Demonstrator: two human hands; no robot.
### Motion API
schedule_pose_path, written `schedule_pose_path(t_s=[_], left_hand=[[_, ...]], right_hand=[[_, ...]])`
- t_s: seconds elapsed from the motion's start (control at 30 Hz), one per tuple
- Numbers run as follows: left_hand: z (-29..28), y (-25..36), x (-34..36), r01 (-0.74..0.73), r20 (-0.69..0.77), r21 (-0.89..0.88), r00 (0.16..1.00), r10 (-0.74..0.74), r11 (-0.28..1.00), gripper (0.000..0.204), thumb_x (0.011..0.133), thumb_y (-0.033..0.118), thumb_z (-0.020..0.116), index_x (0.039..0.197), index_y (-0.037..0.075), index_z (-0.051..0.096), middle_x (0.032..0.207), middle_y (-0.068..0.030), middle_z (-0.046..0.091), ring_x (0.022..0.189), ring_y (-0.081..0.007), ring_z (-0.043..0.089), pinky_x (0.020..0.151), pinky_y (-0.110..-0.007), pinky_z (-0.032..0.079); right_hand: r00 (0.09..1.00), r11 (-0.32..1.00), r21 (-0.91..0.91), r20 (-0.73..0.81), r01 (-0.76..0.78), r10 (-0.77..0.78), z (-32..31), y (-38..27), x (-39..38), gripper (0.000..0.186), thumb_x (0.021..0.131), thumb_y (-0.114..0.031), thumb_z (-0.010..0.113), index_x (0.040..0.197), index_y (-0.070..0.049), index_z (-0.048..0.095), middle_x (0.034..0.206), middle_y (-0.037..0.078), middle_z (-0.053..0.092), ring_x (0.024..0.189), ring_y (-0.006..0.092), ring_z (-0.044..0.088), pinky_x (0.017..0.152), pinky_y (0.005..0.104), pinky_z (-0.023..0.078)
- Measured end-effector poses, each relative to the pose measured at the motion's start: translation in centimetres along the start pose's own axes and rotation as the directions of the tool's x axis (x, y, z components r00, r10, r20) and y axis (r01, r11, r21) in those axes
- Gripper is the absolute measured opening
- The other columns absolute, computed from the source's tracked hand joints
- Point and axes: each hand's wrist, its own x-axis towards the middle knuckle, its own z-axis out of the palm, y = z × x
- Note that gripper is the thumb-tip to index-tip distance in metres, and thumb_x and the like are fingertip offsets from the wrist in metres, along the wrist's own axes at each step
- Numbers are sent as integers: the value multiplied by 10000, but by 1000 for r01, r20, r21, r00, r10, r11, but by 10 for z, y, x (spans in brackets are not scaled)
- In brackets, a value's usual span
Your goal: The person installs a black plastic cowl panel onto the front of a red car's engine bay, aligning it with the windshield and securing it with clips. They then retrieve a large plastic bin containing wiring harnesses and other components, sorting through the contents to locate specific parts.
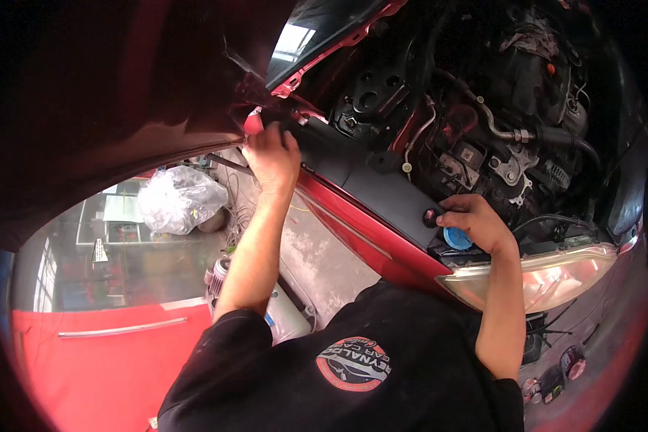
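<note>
A long black plastic trim panel (371, 183) lies along the top of the red fender (349, 223), beside the engine bay. My left hand (273, 155) rests at the panel's far end, by the raised hood. Its fingers are bent and slightly apart, and their tips are partly hidden. At the near end, my right hand (479, 222) is closed, with thumb and forefinger against a dark round knob (430, 217). Just beneath those fingers shows a blue cap (457, 237).
The raised dark red hood (122, 93) hangs over the left side. Engine parts and hoses (511, 155) fill the bay. A headlight (554, 277) sits at the front corner. On the left stand a red car door (108, 360), a plastic-wrapped bundle (182, 200) and a tank (288, 313).
</note>
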Motion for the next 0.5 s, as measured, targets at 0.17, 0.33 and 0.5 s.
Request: schedule_pose_path(t_s=[0.17,0.33,0.5], left_hand=[[11,12,14,340,-68,-19,938,-341,940,426,902,371,723,1169,50,633,953,-211,729,926,-416,711,787,-504,566],[25,-3,34,393,-52,248,918,-393,886,401,937,456,659,1162,125,683,940,-152,750,836,-368,737,742,-483,571],[33,-8,40,375,-10,328,919,-394,867,341,937,418,585,1030,124,731,980,-173,757,932,-388,733,852,-530,546]], right_hand=[[978,855,-510,206,94,16,-7,-26,26,675,839,-433,739,1230,113,665,1131,262,714,1079,303,688,938,379,516],[913,989,-118,407,85,-30,-8,9,41,495,934,-314,717,1239,71,657,999,95,708,860,140,684,802,296,547],[975,978,-204,223,47,0,-6,0,34,649,850,-354,674,1270,139,631,1122,295,719,1085,369,700,976,390,504]])
